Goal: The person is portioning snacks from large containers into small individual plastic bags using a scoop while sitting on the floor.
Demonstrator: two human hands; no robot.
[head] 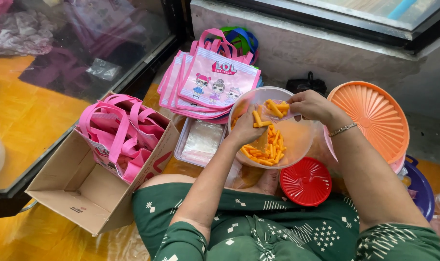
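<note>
A clear plastic bowl (297,145) tilts in front of me, with several orange stick snacks (266,152) heaped in its lower part. My left hand (246,128) pinches a few orange sticks above that heap. My right hand (312,105) holds a small clear plastic bag (276,109) open at the bowl's upper rim, with a few sticks inside it. A bracelet sits on my right wrist.
Flat pink cartoon tote bags (212,82) lie stacked behind the bowl; more stand in an open cardboard box (80,193) at left. A tray of clear plastic bags (200,142) lies beside the bowl. A red lid (305,182) and an orange ribbed lid (374,118) are at right.
</note>
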